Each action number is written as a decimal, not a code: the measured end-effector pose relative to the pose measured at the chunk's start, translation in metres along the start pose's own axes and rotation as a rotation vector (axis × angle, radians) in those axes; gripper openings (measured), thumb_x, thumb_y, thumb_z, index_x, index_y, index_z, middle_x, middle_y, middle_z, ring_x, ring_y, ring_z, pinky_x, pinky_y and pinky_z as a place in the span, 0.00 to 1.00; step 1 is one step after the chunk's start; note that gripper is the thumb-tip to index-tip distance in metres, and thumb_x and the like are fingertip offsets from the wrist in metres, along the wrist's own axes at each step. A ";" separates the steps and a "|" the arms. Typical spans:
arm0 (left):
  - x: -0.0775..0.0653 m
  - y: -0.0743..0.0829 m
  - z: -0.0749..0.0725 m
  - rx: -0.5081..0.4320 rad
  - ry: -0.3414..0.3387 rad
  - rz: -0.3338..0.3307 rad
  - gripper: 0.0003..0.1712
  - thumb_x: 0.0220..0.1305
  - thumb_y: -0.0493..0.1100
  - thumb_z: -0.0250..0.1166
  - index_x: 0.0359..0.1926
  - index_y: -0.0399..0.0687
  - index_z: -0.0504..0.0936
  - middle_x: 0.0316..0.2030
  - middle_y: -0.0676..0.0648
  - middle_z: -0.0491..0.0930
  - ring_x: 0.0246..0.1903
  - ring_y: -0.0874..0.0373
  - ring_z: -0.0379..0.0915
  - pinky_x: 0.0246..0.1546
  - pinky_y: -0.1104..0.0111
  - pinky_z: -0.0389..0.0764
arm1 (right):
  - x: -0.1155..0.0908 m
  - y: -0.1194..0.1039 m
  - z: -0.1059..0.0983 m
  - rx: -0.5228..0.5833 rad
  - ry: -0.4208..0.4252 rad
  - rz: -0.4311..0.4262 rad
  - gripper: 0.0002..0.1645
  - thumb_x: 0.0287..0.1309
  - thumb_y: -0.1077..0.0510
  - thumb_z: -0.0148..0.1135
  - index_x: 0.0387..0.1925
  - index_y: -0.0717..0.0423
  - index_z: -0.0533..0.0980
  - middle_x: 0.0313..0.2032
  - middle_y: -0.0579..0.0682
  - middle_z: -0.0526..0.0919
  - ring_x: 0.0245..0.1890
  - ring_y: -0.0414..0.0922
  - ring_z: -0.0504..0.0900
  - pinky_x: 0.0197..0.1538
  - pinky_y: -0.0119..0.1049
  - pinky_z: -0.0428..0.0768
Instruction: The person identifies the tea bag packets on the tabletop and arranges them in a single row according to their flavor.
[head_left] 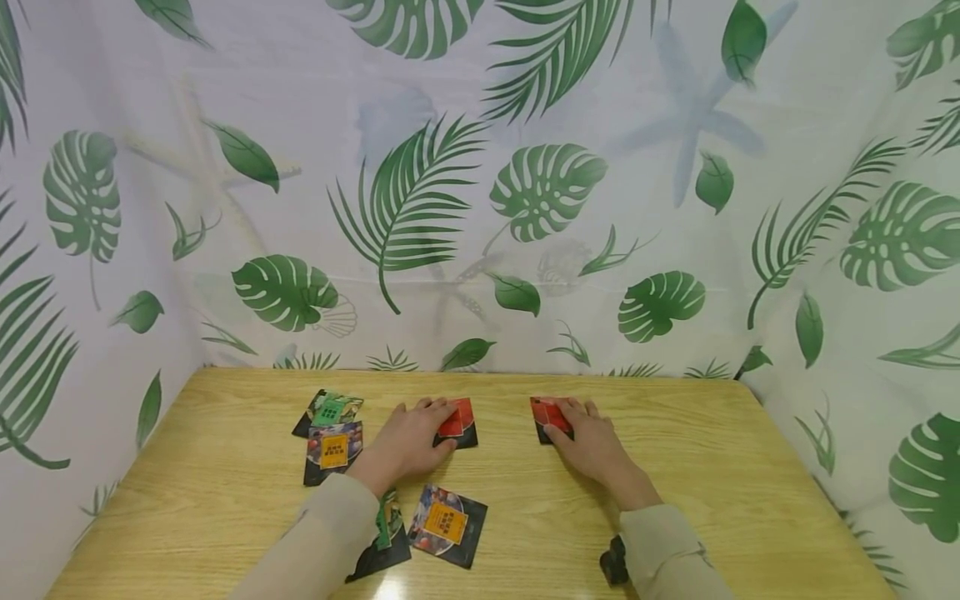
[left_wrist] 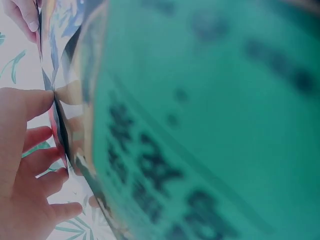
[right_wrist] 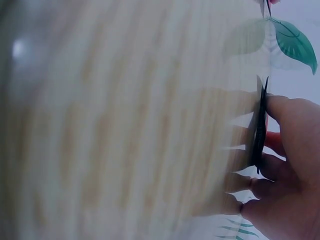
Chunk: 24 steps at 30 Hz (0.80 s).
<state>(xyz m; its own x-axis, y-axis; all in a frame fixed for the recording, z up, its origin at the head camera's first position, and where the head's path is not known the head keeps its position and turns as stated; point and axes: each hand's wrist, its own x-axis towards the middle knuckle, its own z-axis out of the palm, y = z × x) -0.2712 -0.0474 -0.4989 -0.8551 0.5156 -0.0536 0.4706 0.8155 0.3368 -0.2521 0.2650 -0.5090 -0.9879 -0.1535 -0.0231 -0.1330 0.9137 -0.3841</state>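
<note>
Two red-and-black sachets lie flat near the back of the wooden table. My left hand (head_left: 411, 440) rests on the right edge's neighbour, the left red sachet (head_left: 467, 415), its fingers spread over the left part. On the other red sachet (head_left: 543, 423), my right hand (head_left: 597, 446) lays its fingertips and thumb from the right side. The left wrist view shows the left hand (left_wrist: 27, 155) touching a sachet seen edge-on, with a blurred green label (left_wrist: 215, 115) filling the foreground. Seen from the right wrist, thumb and fingers of the right hand (right_wrist: 295, 160) touch the thin dark sachet edge (right_wrist: 260, 127).
Left of the left hand, a green-labelled sachet (head_left: 330, 411) lies partly behind an orange-labelled one (head_left: 333, 452). Closer in are another green-labelled sachet (head_left: 388, 537), partly covered by the left forearm, and another orange-labelled sachet (head_left: 448, 525). A leaf-print cloth (head_left: 450, 333) encloses the table (head_left: 540, 533).
</note>
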 end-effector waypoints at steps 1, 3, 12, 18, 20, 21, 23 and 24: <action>0.001 0.001 0.000 -0.001 -0.001 0.003 0.36 0.78 0.55 0.62 0.80 0.49 0.66 0.79 0.42 0.66 0.79 0.39 0.60 0.77 0.34 0.59 | 0.000 0.000 0.000 0.005 0.001 0.000 0.38 0.79 0.46 0.55 0.78 0.66 0.64 0.76 0.72 0.63 0.78 0.75 0.56 0.74 0.77 0.57; 0.002 0.002 0.000 0.003 0.001 0.009 0.36 0.78 0.55 0.61 0.80 0.49 0.67 0.78 0.42 0.66 0.78 0.39 0.61 0.76 0.34 0.60 | 0.000 0.000 0.000 0.009 0.002 0.000 0.38 0.79 0.46 0.55 0.78 0.66 0.64 0.77 0.72 0.63 0.78 0.75 0.55 0.74 0.77 0.56; 0.008 0.006 0.002 0.010 0.004 0.028 0.35 0.78 0.55 0.61 0.80 0.50 0.67 0.78 0.42 0.67 0.78 0.39 0.61 0.76 0.34 0.60 | 0.000 0.001 0.001 0.003 0.003 0.001 0.38 0.80 0.46 0.55 0.78 0.67 0.63 0.77 0.71 0.63 0.78 0.75 0.55 0.74 0.78 0.57; 0.009 0.011 0.001 -0.001 -0.001 0.042 0.35 0.78 0.54 0.62 0.79 0.48 0.68 0.77 0.41 0.68 0.78 0.39 0.62 0.76 0.34 0.61 | 0.000 0.000 0.000 0.008 0.000 0.001 0.39 0.79 0.46 0.55 0.78 0.67 0.63 0.77 0.72 0.63 0.79 0.75 0.55 0.74 0.77 0.57; 0.010 0.013 0.001 -0.005 -0.005 0.044 0.35 0.78 0.54 0.61 0.79 0.48 0.68 0.78 0.42 0.67 0.78 0.39 0.61 0.76 0.34 0.60 | 0.000 0.001 0.000 0.003 0.003 -0.002 0.39 0.79 0.46 0.55 0.78 0.67 0.63 0.77 0.72 0.63 0.78 0.75 0.55 0.74 0.77 0.57; 0.011 0.013 0.001 -0.004 -0.004 0.044 0.35 0.78 0.54 0.61 0.79 0.48 0.68 0.78 0.42 0.67 0.78 0.39 0.61 0.76 0.34 0.60 | 0.001 0.001 0.000 0.002 0.002 -0.001 0.39 0.79 0.46 0.55 0.78 0.67 0.63 0.77 0.72 0.63 0.78 0.75 0.55 0.74 0.78 0.57; 0.013 0.014 0.002 -0.005 -0.005 0.044 0.35 0.78 0.54 0.61 0.79 0.48 0.68 0.78 0.42 0.67 0.78 0.39 0.61 0.76 0.34 0.60 | 0.001 0.002 0.001 -0.002 0.000 0.000 0.39 0.80 0.46 0.54 0.78 0.67 0.63 0.77 0.72 0.63 0.78 0.75 0.55 0.74 0.77 0.57; 0.013 0.015 0.003 -0.005 -0.007 0.041 0.35 0.78 0.55 0.61 0.80 0.49 0.67 0.78 0.42 0.67 0.78 0.39 0.60 0.76 0.34 0.60 | 0.001 0.003 0.001 -0.006 0.000 -0.001 0.39 0.80 0.46 0.54 0.78 0.67 0.63 0.77 0.71 0.63 0.78 0.75 0.55 0.74 0.78 0.57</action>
<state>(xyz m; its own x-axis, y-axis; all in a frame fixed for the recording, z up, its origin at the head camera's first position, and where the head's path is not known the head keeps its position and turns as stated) -0.2750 -0.0275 -0.4972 -0.8333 0.5508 -0.0462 0.5046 0.7922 0.3431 -0.2536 0.2667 -0.5113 -0.9878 -0.1539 -0.0228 -0.1339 0.9158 -0.3788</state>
